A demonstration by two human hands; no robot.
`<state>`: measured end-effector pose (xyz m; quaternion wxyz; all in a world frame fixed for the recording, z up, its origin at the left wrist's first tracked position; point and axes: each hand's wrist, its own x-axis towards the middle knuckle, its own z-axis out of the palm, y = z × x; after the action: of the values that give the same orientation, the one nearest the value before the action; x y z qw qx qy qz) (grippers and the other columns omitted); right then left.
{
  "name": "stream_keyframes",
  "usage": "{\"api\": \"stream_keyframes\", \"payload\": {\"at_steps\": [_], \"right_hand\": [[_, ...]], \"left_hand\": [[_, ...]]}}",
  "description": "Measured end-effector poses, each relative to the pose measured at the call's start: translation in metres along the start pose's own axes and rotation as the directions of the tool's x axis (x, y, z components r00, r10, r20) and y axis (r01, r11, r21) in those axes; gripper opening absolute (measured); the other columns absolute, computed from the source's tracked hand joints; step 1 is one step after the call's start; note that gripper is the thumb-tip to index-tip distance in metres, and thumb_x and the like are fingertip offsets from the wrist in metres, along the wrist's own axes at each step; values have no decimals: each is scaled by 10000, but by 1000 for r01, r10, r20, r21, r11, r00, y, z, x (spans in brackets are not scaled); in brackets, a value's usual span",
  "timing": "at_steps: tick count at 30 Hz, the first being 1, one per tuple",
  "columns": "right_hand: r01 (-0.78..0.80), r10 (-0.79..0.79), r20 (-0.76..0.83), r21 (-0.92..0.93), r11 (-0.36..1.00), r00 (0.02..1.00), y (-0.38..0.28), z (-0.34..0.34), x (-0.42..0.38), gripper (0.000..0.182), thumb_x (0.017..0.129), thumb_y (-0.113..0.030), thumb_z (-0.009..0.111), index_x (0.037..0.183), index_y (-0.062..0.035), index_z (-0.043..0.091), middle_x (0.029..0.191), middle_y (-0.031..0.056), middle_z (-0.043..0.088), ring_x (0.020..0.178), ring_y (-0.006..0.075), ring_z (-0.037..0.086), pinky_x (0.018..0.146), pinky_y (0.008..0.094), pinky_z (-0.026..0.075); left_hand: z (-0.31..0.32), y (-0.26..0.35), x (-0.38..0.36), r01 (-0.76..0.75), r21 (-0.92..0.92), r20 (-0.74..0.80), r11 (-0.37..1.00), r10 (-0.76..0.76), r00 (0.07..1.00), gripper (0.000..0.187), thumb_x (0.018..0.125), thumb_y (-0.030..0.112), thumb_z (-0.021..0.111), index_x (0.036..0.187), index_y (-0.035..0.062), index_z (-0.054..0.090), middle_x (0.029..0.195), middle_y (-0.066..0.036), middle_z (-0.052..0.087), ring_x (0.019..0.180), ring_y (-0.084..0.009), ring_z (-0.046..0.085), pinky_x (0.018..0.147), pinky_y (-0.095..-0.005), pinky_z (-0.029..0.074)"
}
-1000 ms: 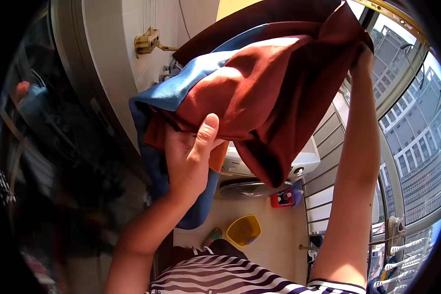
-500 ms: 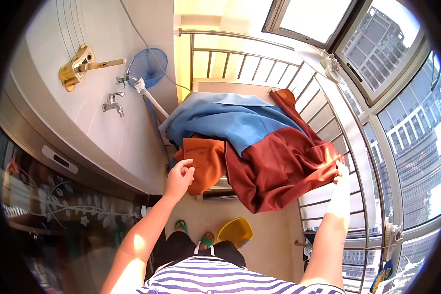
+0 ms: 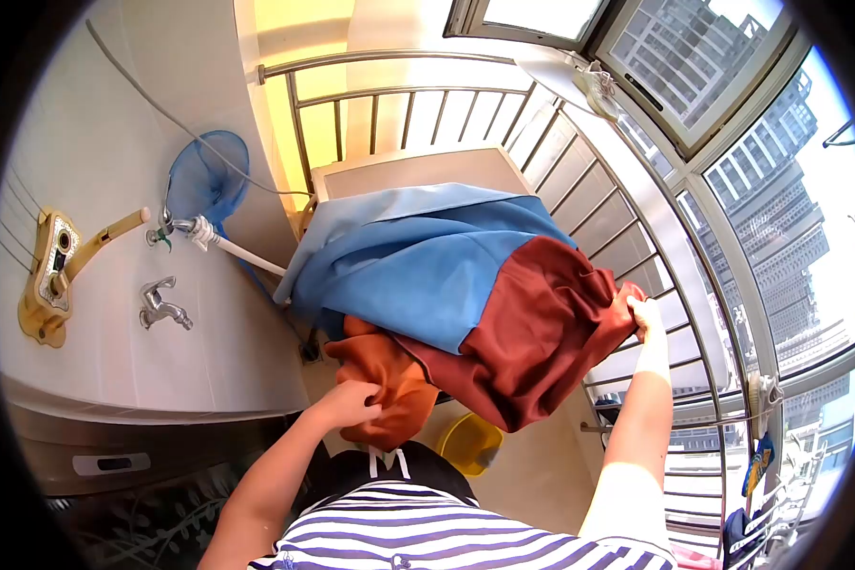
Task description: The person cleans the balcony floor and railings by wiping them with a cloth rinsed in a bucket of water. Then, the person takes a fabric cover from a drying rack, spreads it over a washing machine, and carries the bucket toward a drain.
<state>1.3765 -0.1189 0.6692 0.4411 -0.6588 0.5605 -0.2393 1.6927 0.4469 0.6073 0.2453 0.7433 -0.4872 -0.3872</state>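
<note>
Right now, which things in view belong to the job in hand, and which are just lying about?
Part of the job: the blue, dark-red and orange cloth; the right fingers, gripping its red part; the left fingers, at its orange part.
Apparently just there: the yellow tub; blue net; metal tap; wall crank.

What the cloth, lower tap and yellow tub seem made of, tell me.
Cloth: fabric, fibre unclear; smooth, soft folds, faint sheen. Lower tap: probably chromed metal, from its silvery highlights. Yellow tub: likely plastic, from its even, glossy colour.

Home laundry balcony, wall taps (image 3: 164,306), metal railing (image 3: 389,93), tall windows (image 3: 779,190), apartment towers (image 3: 765,214) outside
</note>
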Motion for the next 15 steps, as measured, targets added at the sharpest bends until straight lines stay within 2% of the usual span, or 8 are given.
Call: {"api": "stream_keyframes", "payload": {"at_steps": [2, 5, 7, 9, 10, 11, 13, 15], "right_hand": [[-27, 21, -143, -46, 999, 990, -2, -8, -22, 347, 782, -143, 615, 1060, 59, 561, 871, 117, 601, 777, 216, 563, 731, 378, 480], [-84, 72, -297, -30, 996, 952, 20, -14, -11, 342, 849, -162, 587, 1113, 49, 542, 941, 146, 606, 796, 213, 581, 713, 379, 492], [-123, 150, -236, 124, 985, 960, 49, -32, -11, 360, 879, -144, 557, 1178, 44, 490, 991, 161, 600, 850, 264, 633, 715, 415, 546], [-209, 232, -245, 116, 971, 941, 50, -30, -26, 328, 896, -147, 549, 1172, 28, 512, 1004, 147, 610, 852, 255, 638, 721, 415, 547], [-193, 225, -230, 151, 969, 947, 57, -31, -25, 342, 892, -166, 569, 1171, 25, 519, 1014, 141, 614, 876, 247, 631, 744, 412, 539], [-178, 217, -215, 187, 966, 952, 64, -32, -21, 356, 889, -185, 589, 1170, 23, 526, 1023, 135, 617, 900, 240, 624, 768, 408, 532], [-139, 168, -148, 187, 973, 975, 44, -12, -24, 397, 871, -213, 622, 1177, 22, 530, 1031, 128, 621, 925, 235, 616, 802, 395, 518], [-13, 16, -65, 48, 999, 998, 26, -5, -23, 581, 767, -267, 748, 1218, 16, 518, 1154, 141, 590, 1043, 240, 572, 917, 354, 453]], "left_hand": [[-14, -9, -3, -86, 28, 437, 996, 65, 897, 235, 744, 244, 605, 840, 32, 642, 812, -148, 655, 788, -309, 628, 672, -419, 476], [-30, -17, -4, -14, 265, 490, 964, -122, 863, 315, 751, 268, 623, 967, 45, 671, 864, -141, 673, 826, -291, 644, 716, -394, 490], [-37, -29, -4, -1, 292, 553, 957, -168, 816, 356, 768, 329, 634, 968, 38, 679, 895, -132, 683, 844, -283, 650, 742, -383, 501], [-40, -50, -8, -72, 59, 397, 996, 43, 917, 386, 765, 363, 666, 940, 20, 686, 910, -133, 688, 838, -258, 658, 732, -358, 507], [-58, -37, -5, 59, -56, 320, 997, -38, 947, 397, 748, 362, 703, 922, 6, 688, 888, -129, 689, 812, -232, 657, 717, -326, 506], [-73, -20, -2, 135, -159, 102, 978, -120, 988, 331, 762, 301, 704, 911, 6, 684, 831, -123, 679, 759, -208, 643, 690, -306, 495], [-81, -21, 19, 20, -60, -421, 998, -44, 906, 186, 815, 181, 645, 830, -5, 648, 774, -110, 623, 697, -206, 601, 659, -315, 477], [-94, -18, 43, -54, -3, -647, 999, 39, 762, 150, 807, 128, 642, 894, 6, 628, 841, -106, 603, 766, -231, 593, 716, -325, 475]]}}
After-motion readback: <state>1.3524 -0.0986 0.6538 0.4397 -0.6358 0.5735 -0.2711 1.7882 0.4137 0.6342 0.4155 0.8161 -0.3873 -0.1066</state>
